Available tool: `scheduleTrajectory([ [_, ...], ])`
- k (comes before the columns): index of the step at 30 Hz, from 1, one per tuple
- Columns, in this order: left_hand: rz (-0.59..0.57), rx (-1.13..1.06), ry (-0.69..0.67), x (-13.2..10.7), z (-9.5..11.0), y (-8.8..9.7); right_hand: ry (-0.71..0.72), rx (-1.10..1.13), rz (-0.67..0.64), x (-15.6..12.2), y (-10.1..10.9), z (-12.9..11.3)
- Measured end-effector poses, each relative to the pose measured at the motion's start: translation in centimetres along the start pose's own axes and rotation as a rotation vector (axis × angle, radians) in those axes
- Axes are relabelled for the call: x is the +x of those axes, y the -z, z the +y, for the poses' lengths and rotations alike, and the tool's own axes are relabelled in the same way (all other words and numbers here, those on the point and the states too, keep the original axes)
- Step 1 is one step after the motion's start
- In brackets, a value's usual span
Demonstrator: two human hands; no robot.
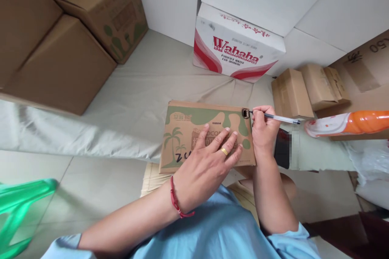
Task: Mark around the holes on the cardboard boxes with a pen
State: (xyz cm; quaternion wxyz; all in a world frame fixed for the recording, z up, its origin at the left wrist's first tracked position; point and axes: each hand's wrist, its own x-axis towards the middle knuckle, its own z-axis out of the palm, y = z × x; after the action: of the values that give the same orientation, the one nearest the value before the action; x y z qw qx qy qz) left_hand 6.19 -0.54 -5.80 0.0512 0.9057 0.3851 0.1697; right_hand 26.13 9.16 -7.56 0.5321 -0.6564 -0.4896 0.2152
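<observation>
A brown and green cardboard box (182,129) with palm-tree print lies in front of me, its near part over my lap. My left hand (212,158) rests flat on its printed face, fingers spread, a gold ring on one finger. In my right hand (265,131) a pen (281,119) with a clear barrel is pinched, its tip at the box's far right corner. A dark, inked square mark (246,113) surrounds a small black spot at that corner. Black handwriting on the near left of the box is partly covered by my left hand.
A white and red Wahaha water carton (237,48) stands against the wall. Large brown boxes (60,64) sit at left, smaller cartons (293,93) at right. An orange bottle (349,123) and a dark phone-like object (282,149) lie near my right hand. Green plastic (21,198) is at lower left.
</observation>
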Motion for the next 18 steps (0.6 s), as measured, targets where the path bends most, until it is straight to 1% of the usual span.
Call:
scheduleTrajectory([
  [6, 0.004, 0.001, -0.004, 0.0, 0.0, -0.1, 0.043, -0.026, 0.027, -0.1, 0.1, -0.2],
  [13, -0.012, -0.001, -0.006, 0.0, -0.1, 0.1, 0.045, -0.006, 0.026, -0.3, 0.2, -0.1],
  [16, -0.007, -0.003, -0.011, 0.0, -0.1, 0.0, 0.049, 0.065, 0.092, -0.7, 0.7, 0.4],
  [18, -0.003, -0.002, -0.015, 0.0, -0.2, -0.1, 0.036, 0.126, 0.151, -0.7, 1.5, 1.3],
])
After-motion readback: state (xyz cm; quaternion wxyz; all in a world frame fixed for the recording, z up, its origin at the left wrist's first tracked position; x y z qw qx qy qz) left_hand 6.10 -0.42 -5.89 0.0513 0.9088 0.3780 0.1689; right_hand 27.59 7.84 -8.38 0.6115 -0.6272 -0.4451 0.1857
